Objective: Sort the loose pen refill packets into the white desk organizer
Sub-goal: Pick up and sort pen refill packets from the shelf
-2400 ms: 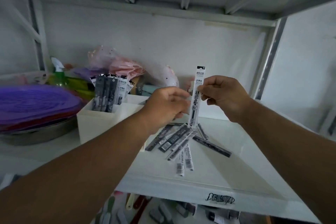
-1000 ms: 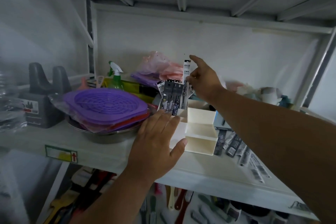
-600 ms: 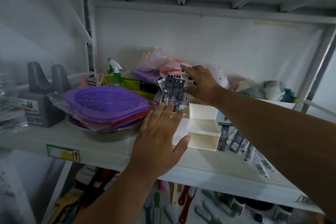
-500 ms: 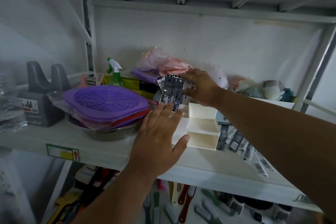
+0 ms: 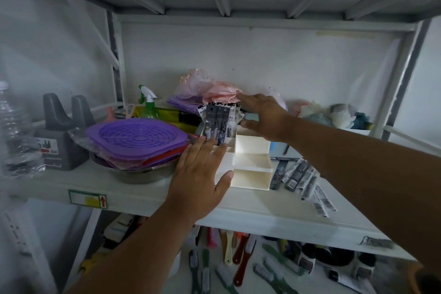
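Several refill packets (image 5: pixel 218 124) stand upright in the white desk organizer's (image 5: pixel 250 169) far-left compartment. The left hand (image 5: pixel 202 174), fingers straight, steadies it; the right hand (image 5: pixel 263 114), spread, holds nothing. Loose packets (image 5: pixel 300 176) lie right.

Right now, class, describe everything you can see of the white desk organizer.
The white desk organizer looks like matte plastic, stepped in tiers of open compartments. It stands upright on the shelf. Its rear left compartment holds upright refill packets; the front tiers look empty. The left hand rests flat against its left side.
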